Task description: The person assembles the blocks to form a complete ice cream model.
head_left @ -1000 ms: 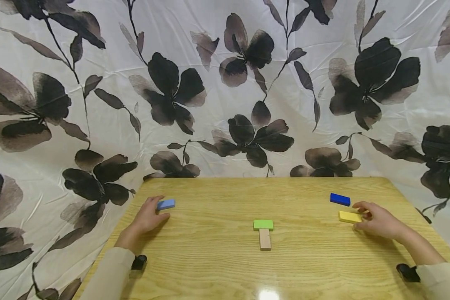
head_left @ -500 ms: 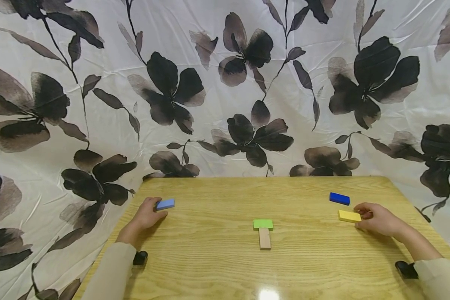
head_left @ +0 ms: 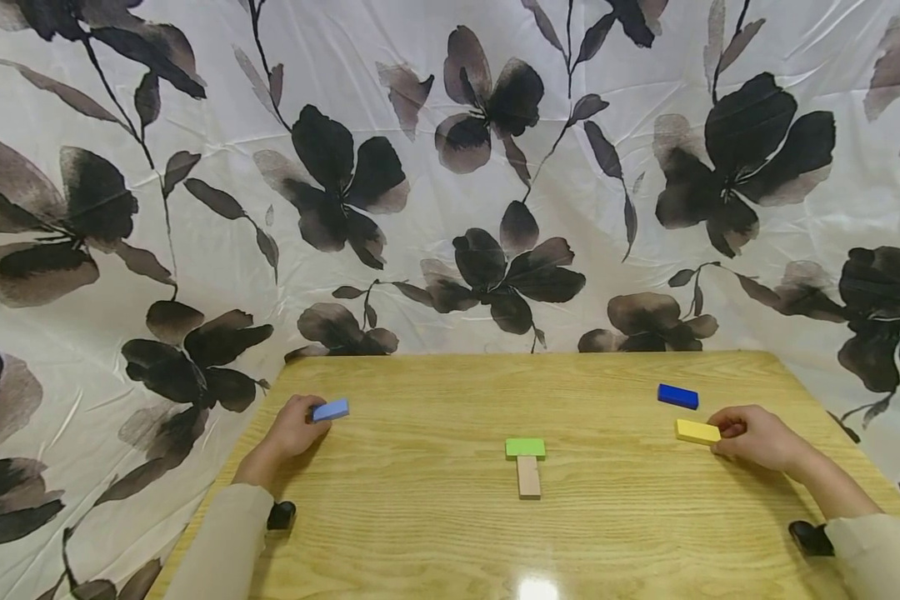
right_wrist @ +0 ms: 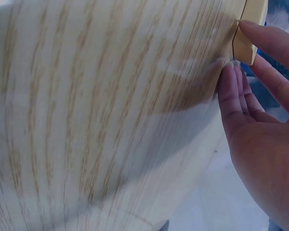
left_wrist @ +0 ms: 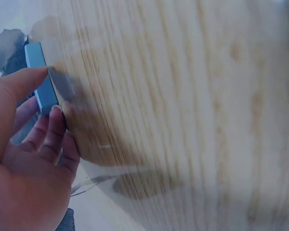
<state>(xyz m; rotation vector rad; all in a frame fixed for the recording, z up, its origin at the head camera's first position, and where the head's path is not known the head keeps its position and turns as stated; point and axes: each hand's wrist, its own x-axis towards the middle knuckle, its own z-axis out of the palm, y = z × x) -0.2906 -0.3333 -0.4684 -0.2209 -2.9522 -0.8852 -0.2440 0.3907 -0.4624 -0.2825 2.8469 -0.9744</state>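
At the table's left side, my left hand [head_left: 294, 427] pinches the left end of a light blue block [head_left: 333, 409] between thumb and fingers. The left wrist view has the thumb on one long side of this light blue block [left_wrist: 42, 86], with fingers at its other side and its end. Toward the right, my right hand [head_left: 763, 437] holds the right end of a yellow block [head_left: 696, 432]. Thumb and forefinger lie on opposite sides of the yellow block [right_wrist: 246, 43] in the right wrist view, the other fingertips close to its end and the tabletop.
A dark blue block [head_left: 678, 396] lies just behind the yellow one. Mid-table, a green block [head_left: 525, 449] and a plain wooden block [head_left: 528, 478] form a T. The wooden table [head_left: 420, 533] backs onto a floral cloth [head_left: 390, 308].
My left thumb has drawn in against the light blue block. The fingers of my right hand have closed on the yellow block's end. The other blocks stay in place.
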